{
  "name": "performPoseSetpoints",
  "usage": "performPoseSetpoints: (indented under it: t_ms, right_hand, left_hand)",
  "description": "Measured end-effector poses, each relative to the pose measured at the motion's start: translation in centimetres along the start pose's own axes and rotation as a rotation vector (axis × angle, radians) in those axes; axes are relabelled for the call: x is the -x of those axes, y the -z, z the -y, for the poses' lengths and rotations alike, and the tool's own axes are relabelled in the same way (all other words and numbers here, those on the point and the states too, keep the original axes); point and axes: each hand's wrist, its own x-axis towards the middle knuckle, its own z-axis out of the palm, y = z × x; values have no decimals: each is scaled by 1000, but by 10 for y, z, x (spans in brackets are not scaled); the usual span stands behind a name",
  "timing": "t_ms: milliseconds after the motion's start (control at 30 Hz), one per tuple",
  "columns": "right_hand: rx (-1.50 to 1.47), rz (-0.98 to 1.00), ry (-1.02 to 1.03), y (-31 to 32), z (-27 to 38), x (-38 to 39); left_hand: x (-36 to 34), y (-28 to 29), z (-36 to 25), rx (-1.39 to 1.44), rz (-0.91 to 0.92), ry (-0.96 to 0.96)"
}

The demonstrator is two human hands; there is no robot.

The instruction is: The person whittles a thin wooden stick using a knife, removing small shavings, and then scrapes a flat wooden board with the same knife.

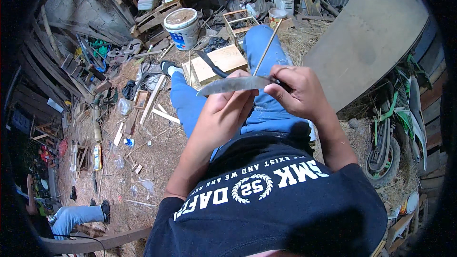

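My right hand (296,90) is closed around the dark handle of a knife (233,84). Its broad, curved grey blade lies across in front of my left hand (223,112), tip to the left. Between the fingers of my closed left hand is a thin wooden stick (266,50), which slants up and away over my knee. The blade hides where the stick meets the fingers, so whether the edge touches it cannot be seen. A dark curved strip (211,64) shows just beyond the left hand; whether that hand holds it is unclear.
Beyond my hands lie a pale wooden board (223,62), a slatted wooden frame (239,24) and a white bucket (182,28). Wood scraps (153,100) litter the floor at left. A large panel (371,33) leans at right, near a green motorbike (395,119). Another person's leg (81,219) shows lower left.
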Motion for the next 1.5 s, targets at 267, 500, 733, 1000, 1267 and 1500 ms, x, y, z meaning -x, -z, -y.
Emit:
performPoseSetpoints:
  t_ms: [267, 500, 733, 1000, 1267, 1500]
  right_hand:
    - [130, -53, 201, 2, -6, 2]
    - [239, -399, -236, 32, -60, 2]
    - [4, -234, -99, 16, -23, 12]
    - [130, -132, 175, -6, -3, 11]
    - [385, -296, 20, 13, -34, 8]
    - [29, -369, -141, 23, -48, 19]
  left_hand:
    - [7, -11, 6, -148, -41, -35]
    - [18, -14, 11, -99, -49, 63]
    - [10, -12, 15, -110, -88, 42]
    - [11, -19, 18, -161, -116, -55]
    - [20, -17, 16, -456, -191, -75]
    - [15, -9, 24, -304, -305, -120]
